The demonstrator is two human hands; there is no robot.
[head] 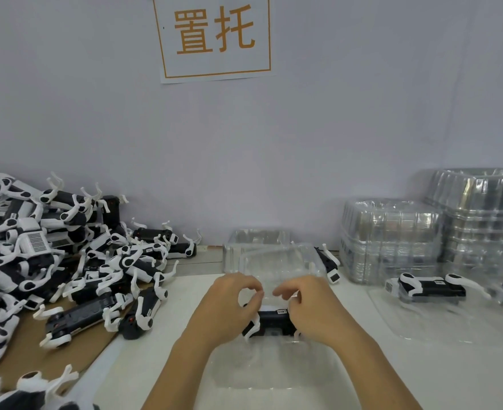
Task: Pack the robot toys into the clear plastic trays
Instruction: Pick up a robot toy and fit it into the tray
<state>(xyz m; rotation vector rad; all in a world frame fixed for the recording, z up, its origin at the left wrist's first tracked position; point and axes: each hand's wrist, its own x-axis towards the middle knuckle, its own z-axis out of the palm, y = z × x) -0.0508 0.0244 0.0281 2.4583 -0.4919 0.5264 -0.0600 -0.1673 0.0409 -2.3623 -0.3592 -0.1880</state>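
Curled fingers (251, 287) of both hands work at one black-and-white robot toy (271, 321) at the near middle of the white table (348, 297). The left hand (229, 306) wraps its left end and the right hand (309, 309) its right end, fingertips bent close together over the top. The toy sits over a clear plastic tray (274, 368) that lies in front of the person; whether it is fully seated there is hard to tell through the glare.

Packing looks only just begun. At the right, two filled trays (430, 291) each show a toy, the second cut off by the frame edge. A large heap of unpacked toys (54, 261) covers the left of the table, and tall stacks of empty trays (392, 241) stand at the right rear. Loose trays (274, 255) lie beyond the hands, one more toy (330, 266) wedged beside them. The thumbs are hidden.
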